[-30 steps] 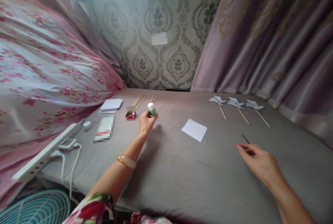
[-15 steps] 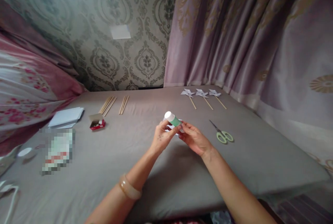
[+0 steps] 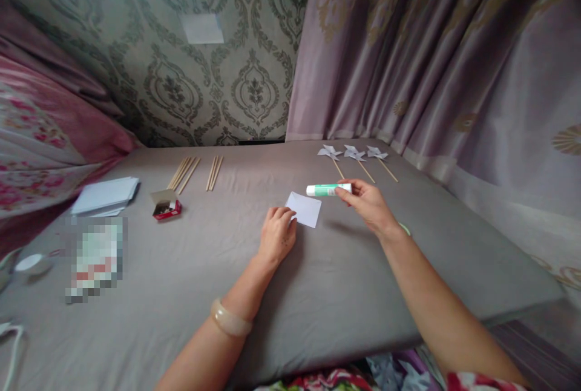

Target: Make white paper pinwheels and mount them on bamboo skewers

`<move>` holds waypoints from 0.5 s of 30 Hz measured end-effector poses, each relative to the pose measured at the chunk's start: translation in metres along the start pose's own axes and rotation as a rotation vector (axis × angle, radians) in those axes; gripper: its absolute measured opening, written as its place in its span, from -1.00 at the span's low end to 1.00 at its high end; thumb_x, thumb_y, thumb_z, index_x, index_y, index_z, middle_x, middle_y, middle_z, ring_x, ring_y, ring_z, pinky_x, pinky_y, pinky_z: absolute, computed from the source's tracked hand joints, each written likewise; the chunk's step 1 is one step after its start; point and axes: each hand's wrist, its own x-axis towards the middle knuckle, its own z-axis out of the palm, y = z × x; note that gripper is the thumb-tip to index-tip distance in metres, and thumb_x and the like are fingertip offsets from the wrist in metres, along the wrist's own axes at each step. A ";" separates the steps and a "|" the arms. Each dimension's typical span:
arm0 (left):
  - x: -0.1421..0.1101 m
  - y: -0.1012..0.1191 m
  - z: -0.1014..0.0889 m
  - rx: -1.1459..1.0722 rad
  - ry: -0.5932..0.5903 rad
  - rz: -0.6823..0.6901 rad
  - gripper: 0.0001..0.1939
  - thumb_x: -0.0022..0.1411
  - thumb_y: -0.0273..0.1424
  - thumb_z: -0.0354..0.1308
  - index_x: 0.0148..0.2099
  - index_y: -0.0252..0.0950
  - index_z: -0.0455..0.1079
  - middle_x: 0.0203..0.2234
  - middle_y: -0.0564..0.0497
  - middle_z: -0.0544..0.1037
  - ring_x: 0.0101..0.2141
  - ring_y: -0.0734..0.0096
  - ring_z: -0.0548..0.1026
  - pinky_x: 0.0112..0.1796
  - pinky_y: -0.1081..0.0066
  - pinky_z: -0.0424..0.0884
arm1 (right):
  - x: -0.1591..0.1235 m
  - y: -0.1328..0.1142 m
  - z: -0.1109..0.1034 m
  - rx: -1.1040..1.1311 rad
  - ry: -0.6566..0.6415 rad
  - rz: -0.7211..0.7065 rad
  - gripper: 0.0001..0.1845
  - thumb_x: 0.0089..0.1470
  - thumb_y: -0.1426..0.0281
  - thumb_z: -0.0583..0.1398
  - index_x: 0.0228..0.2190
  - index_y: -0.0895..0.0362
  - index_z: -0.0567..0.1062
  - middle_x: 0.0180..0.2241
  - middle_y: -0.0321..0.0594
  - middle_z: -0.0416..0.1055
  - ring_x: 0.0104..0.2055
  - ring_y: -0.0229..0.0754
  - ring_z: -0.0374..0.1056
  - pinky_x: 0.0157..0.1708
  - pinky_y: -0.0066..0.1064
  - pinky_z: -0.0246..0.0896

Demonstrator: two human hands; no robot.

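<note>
My right hand (image 3: 370, 206) grips a green-and-white glue stick (image 3: 323, 190), held nearly level above the bedspread with one white end toward the left. Under it and a little to the left lies a small white square of paper (image 3: 305, 209), faintly creased. My left hand (image 3: 278, 235) rests at the paper's left edge, fingers curled and together, the tips on the sheet. Whether anything else sits inside those fingers is hidden. A bangle (image 3: 230, 318) circles my left wrist. Scissors (image 3: 403, 229) show only a bit of pale green handle behind my right wrist.
Three paper pinwheels (image 3: 354, 153) on sticks lie at the back right. Loose wooden sticks (image 3: 184, 174) lie at the back left, near an open red box (image 3: 167, 209) of small items. A stack of white paper (image 3: 104, 196) and a blurred packet (image 3: 97, 258) are at the left.
My left hand has let go of the glue stick and lowered to the left with the paper, which now lies flat. My right hand has moved right, turning the glue stick level. The view has shifted slightly.
</note>
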 end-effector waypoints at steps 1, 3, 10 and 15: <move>-0.001 0.001 0.001 0.033 -0.038 0.034 -0.81 0.26 -0.48 0.03 -0.15 -0.28 0.45 -0.18 -0.07 0.54 -0.12 0.22 0.38 -0.06 0.23 0.39 | 0.002 0.001 0.003 -0.091 -0.015 -0.051 -0.60 -0.24 0.23 0.36 -0.33 0.17 0.50 -0.52 -0.35 0.38 -0.51 -0.32 0.24 -0.51 -0.48 0.12; -0.001 0.003 0.002 0.096 -0.121 0.090 -0.79 0.28 -0.48 -0.01 -0.13 -0.28 0.44 -0.15 -0.08 0.53 -0.09 0.20 0.38 -0.04 0.21 0.38 | 0.005 0.005 0.010 -0.270 -0.037 -0.128 -0.63 -0.18 0.25 0.31 -0.29 0.18 0.49 -0.49 -0.31 0.42 -0.49 -0.29 0.27 -0.47 -0.44 0.15; -0.003 0.007 0.004 0.236 -0.271 0.132 -0.76 0.32 -0.38 -0.04 -0.05 -0.30 0.38 -0.04 -0.11 0.47 0.04 0.10 0.30 0.01 0.14 0.33 | 0.002 0.012 0.030 -0.729 -0.125 -0.285 -0.70 -0.02 0.36 0.21 -0.18 0.15 0.49 -0.39 -0.22 0.49 -0.48 -0.24 0.32 -0.37 -0.38 0.21; -0.002 0.009 0.003 0.252 -0.311 0.135 -0.76 0.33 -0.34 -0.05 -0.07 -0.31 0.36 -0.07 -0.12 0.46 0.02 0.12 0.31 0.01 0.17 0.29 | 0.002 0.017 0.034 -0.783 -0.150 -0.409 -0.73 0.02 0.39 0.19 -0.19 0.13 0.48 -0.27 -0.15 0.51 -0.37 -0.18 0.37 -0.29 -0.34 0.24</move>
